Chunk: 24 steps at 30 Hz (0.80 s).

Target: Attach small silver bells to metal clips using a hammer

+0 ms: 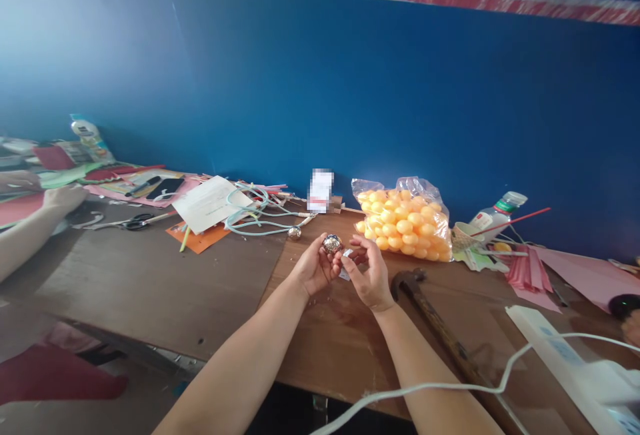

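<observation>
My left hand (pixel 315 268) is closed around a shiny silver metal ball (pixel 333 243), its fingers beneath and beside it. Close on the right, my right hand (pixel 369 272) has bent fingers and its thumb reaching toward the ball. A small whitish piece (pixel 345 274), like paper or film, shows at the right thumb and seems pinched there; its exact kind is unclear. Another silver ball (pixel 295 232) lies on the table just beyond my left hand.
A clear bag of orange balls (pixel 405 225) stands behind my hands. A hammer (pixel 435 322) and a white power strip (pixel 555 355) lie right, with a cable across my right forearm. Left are light-blue tubing (pixel 250 228), scissors (pixel 135 222), papers and another person's arm (pixel 30 238).
</observation>
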Tool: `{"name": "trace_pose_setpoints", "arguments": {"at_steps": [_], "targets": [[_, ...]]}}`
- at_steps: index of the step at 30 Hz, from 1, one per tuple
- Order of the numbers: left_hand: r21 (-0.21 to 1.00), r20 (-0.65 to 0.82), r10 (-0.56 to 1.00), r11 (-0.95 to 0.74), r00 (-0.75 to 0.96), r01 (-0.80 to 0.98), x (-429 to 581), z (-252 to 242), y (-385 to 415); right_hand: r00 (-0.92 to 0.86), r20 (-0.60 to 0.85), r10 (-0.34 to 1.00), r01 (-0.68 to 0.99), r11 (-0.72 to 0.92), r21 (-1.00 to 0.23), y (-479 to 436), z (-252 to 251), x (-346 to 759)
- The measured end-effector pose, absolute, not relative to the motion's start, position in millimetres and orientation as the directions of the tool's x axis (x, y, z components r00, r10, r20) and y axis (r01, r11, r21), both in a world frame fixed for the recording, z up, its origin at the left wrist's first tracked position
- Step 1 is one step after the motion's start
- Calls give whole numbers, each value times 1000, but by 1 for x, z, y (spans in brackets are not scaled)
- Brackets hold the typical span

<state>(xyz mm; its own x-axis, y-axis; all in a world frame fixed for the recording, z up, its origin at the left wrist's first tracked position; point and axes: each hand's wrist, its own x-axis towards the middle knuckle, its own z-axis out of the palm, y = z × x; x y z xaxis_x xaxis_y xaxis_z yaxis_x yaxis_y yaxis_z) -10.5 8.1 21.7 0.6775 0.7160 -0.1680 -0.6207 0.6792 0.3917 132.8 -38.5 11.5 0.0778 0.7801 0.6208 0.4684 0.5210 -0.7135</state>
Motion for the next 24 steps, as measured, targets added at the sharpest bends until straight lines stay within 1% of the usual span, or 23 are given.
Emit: {"name": "trace_pose_setpoints", "arguments": {"at_steps": [5,11,15,18,24], "targets": [[427,-178,737,654,652,-624,-9,22,8,69,622,780,464,527,-712,-40,12,132],[494,-244,756,636,607,-593,-7,20,8,48,597,801,476,507,-719,-40,12,131],[543,-213,743,630,634,-555,-5,17,6,0,590,807,506,509,-696,-38,9,133],[542,-193,727,639,659,-546,-4,16,6,-26,601,799,521,523,-674,-37,8,135],[514,-207,706,668,678,-539,-5,13,8,-46,604,796,529,532,-661,-37,10,136]]}}
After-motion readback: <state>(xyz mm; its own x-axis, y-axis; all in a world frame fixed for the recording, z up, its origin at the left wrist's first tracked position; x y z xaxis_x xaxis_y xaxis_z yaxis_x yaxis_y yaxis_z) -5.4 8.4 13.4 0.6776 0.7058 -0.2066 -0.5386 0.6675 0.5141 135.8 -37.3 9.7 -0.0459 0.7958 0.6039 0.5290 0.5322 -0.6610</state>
